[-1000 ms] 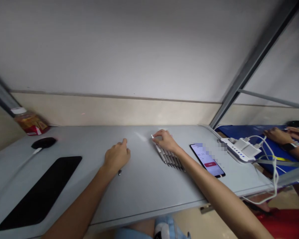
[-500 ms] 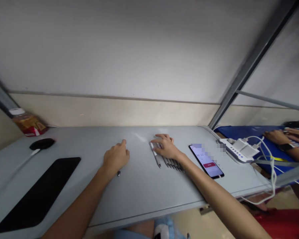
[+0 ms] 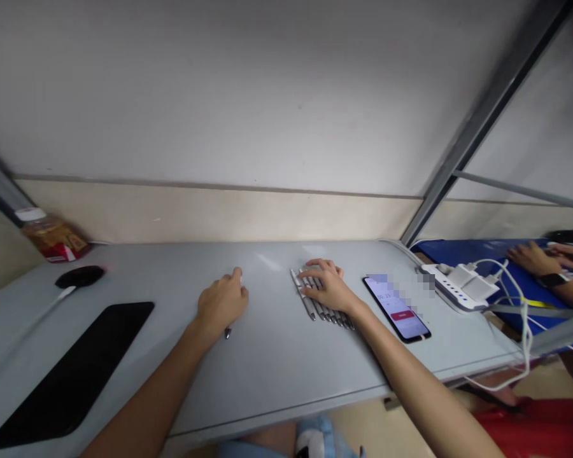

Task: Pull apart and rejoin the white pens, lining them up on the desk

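Observation:
My left hand [image 3: 222, 299] rests on the desk, its fingers closed around a pen [image 3: 228, 333]. Only the pen's dark tip shows below the palm; the rest is hidden. To the right, several grey-and-white pens [image 3: 310, 310] lie side by side in a slanted row, tips toward me. Over the row is my right hand [image 3: 332, 289], fingers apart. Its thumb and index finger reach the leftmost pen, and the hand covers the upper parts of the others.
A lit phone [image 3: 396, 308] lies right of the pens, with a white power strip [image 3: 453, 289] and cables beyond. At left are a black mat [image 3: 71, 375], a black round device [image 3: 79, 277] with a cable, and a bottle [image 3: 55, 238]. Another person's hands [image 3: 535, 259] are at the far right.
My right hand has shifted slightly right, and the leftmost pen has moved right against the row, narrowing the gap. My left hand has stayed in place.

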Demonstrator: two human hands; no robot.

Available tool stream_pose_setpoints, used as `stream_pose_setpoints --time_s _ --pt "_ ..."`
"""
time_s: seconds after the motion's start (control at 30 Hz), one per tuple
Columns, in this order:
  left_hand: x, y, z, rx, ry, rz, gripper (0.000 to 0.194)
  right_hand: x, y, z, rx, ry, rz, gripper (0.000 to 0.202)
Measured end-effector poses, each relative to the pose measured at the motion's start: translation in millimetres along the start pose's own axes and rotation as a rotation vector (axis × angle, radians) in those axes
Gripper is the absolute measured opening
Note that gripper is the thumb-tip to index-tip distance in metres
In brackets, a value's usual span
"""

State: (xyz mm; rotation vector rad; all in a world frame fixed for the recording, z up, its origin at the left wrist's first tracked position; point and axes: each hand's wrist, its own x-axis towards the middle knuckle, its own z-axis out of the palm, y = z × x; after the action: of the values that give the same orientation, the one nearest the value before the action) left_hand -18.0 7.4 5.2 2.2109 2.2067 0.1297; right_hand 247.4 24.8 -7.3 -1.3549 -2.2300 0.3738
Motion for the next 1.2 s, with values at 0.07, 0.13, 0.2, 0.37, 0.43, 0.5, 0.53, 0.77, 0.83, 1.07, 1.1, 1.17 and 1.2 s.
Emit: stream_pose_setpoints --time_s 0.07,0.13,0.2,0.37,0.43,0.5,0.53,0.77,0.83,1.07,1.1,1.17,1.2 --pt "0.1 -0.1 0.2 0.0 -0.001 -0.001 0.032 -1.1 -0.8 0.5 -0.027 -0.027 -0.017 0.03" --pt "0.1 -0.2 0.8 0.002 -0.004 -0.004 0.032 -0.9 0.3 0.9 -0.044 -0.042 -0.014 0.03" --pt "0.3 -0.5 1.4 0.001 -0.01 -0.007 0.032 -0.1 2.8 0.9 -0.055 -0.05 -0.001 0.028" --pt "1.3 -1.7 2.6 -0.009 -0.015 -0.007 0.032 0.6 5.8 0.0 -0.067 -0.052 0.016 0.025" --pt "1.3 -1.8 2.6 -0.016 -0.018 -0.014 0.032 -0.1 4.1 -0.1 -0.053 -0.031 0.004 0.03" --pt "1.0 -1.2 2.3 -0.024 -0.014 -0.021 0.033 -0.9 1.9 0.1 -0.044 -0.027 -0.026 0.033" --pt "0.6 -0.8 2.0 -0.027 -0.01 -0.023 0.033 -1.2 1.0 0.3 -0.046 -0.031 -0.041 0.034" --pt "-1.8 3.4 -1.1 -0.056 0.02 0.007 0.028 -1.5 1.5 2.7 -0.076 -0.039 -0.043 0.03" --pt "-1.6 4.1 -0.7 -0.068 0.027 0.016 0.027 -1.4 1.6 4.0 -0.069 -0.031 -0.055 0.032" --pt "1.2 2.1 4.4 -0.139 0.055 0.057 0.032 -1.6 -0.2 5.9 -0.059 -0.038 -0.072 0.029" --pt "1.4 1.9 5.2 -0.151 0.068 0.073 0.032 -1.8 -0.5 5.5 -0.062 -0.039 -0.073 0.029" --pt "2.0 1.7 6.7 -0.181 0.107 0.109 0.033 -2.1 -1.3 4.6 -0.066 -0.039 -0.07 0.03" --pt "2.4 1.7 7.4 -0.197 0.13 0.126 0.033 -2.3 -1.8 4.3 -0.067 -0.037 -0.069 0.031"
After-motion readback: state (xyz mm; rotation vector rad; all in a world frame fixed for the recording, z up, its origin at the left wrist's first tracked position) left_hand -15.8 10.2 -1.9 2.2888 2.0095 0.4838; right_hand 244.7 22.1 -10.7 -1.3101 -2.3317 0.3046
